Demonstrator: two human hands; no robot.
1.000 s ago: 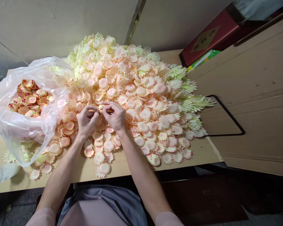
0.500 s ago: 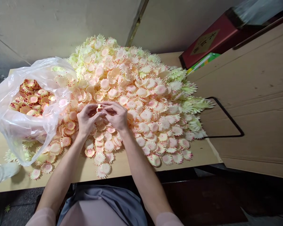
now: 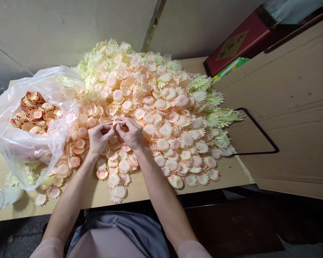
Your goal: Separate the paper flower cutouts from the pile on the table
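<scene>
My left hand (image 3: 99,138) and my right hand (image 3: 130,133) meet fingertip to fingertip over a broad heap of artificial flower petal pieces (image 3: 164,104). Between the pinched fingers of both hands is a small yellowish petal piece (image 3: 114,123), mostly covered by the fingertips. The heaped pieces are round with notched edges, pale pink and cream with red tips, turning pale green at the back and right. To the left, an open clear plastic bag (image 3: 13,147) holds darker red-and-yellow petal pieces (image 3: 36,114).
The light wooden table (image 3: 102,200) borders a wall. A glass (image 3: 0,202) lies at the front left corner. At the right stand a large cardboard sheet (image 3: 293,107) with a black metal loop (image 3: 261,129) and a red box (image 3: 239,39).
My right hand's fingers have drawn in to a tighter pinch around the small petal piece, closer to my left fingertips. The heap and bag stay as they were.
</scene>
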